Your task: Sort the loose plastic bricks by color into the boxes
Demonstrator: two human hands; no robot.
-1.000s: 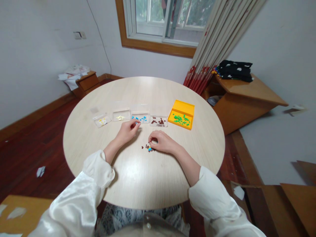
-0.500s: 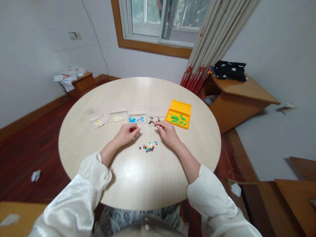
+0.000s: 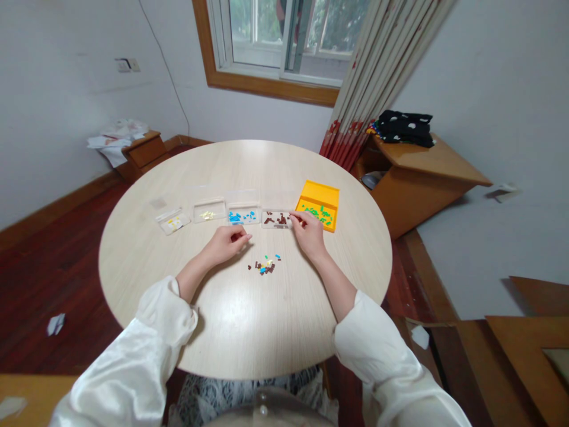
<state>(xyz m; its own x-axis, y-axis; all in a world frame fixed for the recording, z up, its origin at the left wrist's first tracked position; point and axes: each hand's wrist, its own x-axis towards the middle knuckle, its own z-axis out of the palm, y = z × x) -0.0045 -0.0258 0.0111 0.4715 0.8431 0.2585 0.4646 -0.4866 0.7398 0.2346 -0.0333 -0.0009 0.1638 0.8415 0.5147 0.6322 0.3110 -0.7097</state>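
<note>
My left hand (image 3: 228,243) rests on the table with its fingers curled together; whatever they hold, if anything, is too small to make out. My right hand (image 3: 308,232) is at the right end of the clear box of brown bricks (image 3: 276,219), thumb and forefinger pinched close to its edge, and I cannot see what is between them. Just beyond that hand lies an open yellow box (image 3: 318,193) with green bricks (image 3: 326,216). Between my hands and nearer to me is a loose pile of small bricks (image 3: 265,267), mostly brown, with some blue, yellow and green.
Left of the brown bricks stand a clear box with blue bricks (image 3: 242,217), another with pale yellow bricks (image 3: 207,215), and a small clear bag or case (image 3: 172,222) with yellow pieces. All are on a round wooden table (image 3: 249,332). A window and curtain (image 3: 355,101) are behind.
My right hand has moved right, from over the middle of the brown-brick box to its right end, uncovering more brown bricks. My left hand stays almost in place. The view has shifted slightly.
</note>
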